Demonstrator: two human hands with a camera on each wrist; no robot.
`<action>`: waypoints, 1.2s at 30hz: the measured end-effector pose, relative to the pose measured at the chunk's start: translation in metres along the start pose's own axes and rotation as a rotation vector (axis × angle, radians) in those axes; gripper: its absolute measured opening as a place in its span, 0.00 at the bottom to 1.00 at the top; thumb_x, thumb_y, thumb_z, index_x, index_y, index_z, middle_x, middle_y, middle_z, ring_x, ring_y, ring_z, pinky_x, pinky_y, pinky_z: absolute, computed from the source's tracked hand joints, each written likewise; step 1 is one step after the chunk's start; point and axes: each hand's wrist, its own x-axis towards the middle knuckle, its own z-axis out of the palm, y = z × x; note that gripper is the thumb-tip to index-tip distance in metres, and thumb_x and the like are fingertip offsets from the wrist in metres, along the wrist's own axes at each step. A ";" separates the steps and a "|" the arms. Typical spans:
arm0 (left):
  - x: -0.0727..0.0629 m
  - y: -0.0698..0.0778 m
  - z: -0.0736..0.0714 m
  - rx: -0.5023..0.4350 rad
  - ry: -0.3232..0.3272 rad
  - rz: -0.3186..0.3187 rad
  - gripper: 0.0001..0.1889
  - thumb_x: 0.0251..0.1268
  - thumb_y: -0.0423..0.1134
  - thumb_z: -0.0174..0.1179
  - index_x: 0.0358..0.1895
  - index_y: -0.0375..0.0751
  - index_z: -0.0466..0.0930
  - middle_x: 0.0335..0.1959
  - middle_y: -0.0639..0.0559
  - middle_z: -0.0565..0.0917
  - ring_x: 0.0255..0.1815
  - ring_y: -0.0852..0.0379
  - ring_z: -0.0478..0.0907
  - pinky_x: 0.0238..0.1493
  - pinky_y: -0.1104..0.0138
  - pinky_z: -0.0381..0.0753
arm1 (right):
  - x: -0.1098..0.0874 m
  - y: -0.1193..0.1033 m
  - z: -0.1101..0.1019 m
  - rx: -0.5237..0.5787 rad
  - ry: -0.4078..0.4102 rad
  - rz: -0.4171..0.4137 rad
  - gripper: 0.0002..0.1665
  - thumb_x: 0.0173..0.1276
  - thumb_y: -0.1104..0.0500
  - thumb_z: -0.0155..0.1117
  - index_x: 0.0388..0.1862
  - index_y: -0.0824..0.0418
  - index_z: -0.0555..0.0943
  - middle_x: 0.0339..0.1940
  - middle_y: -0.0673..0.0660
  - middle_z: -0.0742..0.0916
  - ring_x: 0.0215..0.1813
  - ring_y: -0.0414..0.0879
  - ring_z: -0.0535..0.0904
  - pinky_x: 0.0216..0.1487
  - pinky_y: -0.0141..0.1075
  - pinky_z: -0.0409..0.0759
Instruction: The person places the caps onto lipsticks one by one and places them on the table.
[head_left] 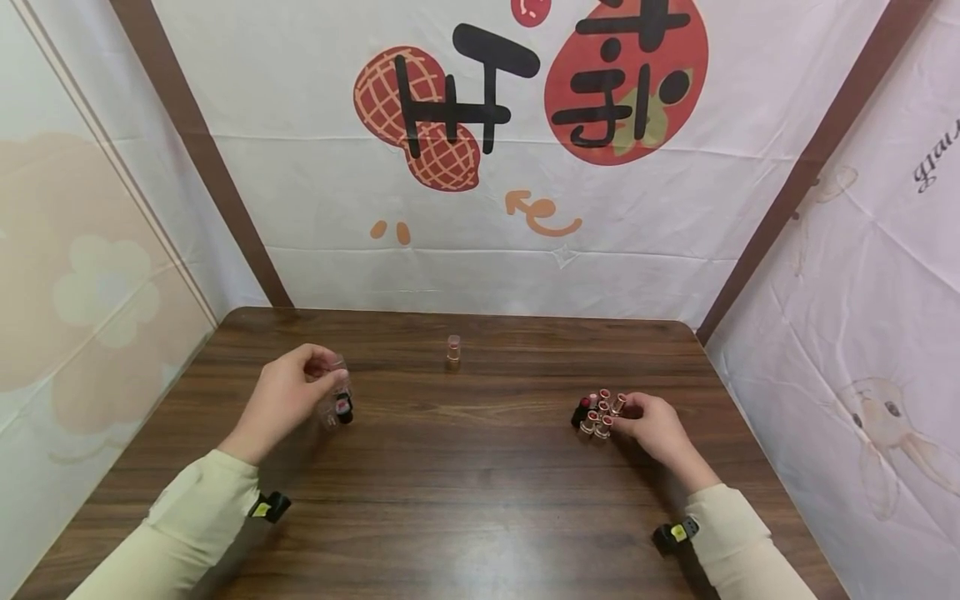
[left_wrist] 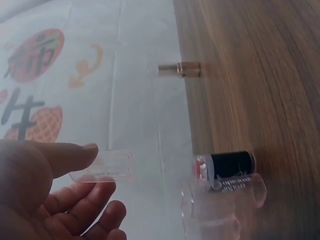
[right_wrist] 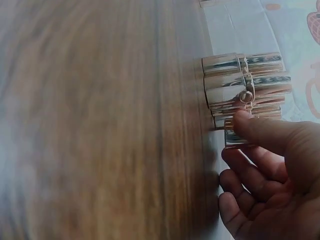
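Note:
My left hand (head_left: 288,396) pinches a clear plastic cap (left_wrist: 112,167) between thumb and fingers at the table's left side. Past its fingertips, a black lipstick tube (left_wrist: 234,164) stands on the table beside more clear caps (left_wrist: 227,195) with lettering on them. Over on the right, my right hand (head_left: 654,427) grips a gold lipstick tube (right_wrist: 232,138) with thumb and index finger, at the edge of a cluster of uncapped lipsticks (right_wrist: 222,87). Most tubes in that cluster are gold with reddish tips; a black one (head_left: 579,412) stands on its left side.
One gold lipstick (head_left: 453,353) with a clear cap stands alone near the back of the brown wood table (head_left: 465,500). A white printed cloth (head_left: 315,192) hangs behind the table, and similar cloths flank it left and right.

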 end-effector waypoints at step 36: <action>0.010 0.066 0.037 -0.118 -0.144 0.279 0.11 0.67 0.47 0.71 0.48 0.53 0.83 0.45 0.60 0.84 0.49 0.58 0.81 0.45 0.58 0.79 | 0.001 -0.114 0.005 0.113 0.093 -0.169 0.12 0.64 0.49 0.77 0.39 0.52 0.84 0.34 0.46 0.88 0.35 0.43 0.81 0.35 0.35 0.80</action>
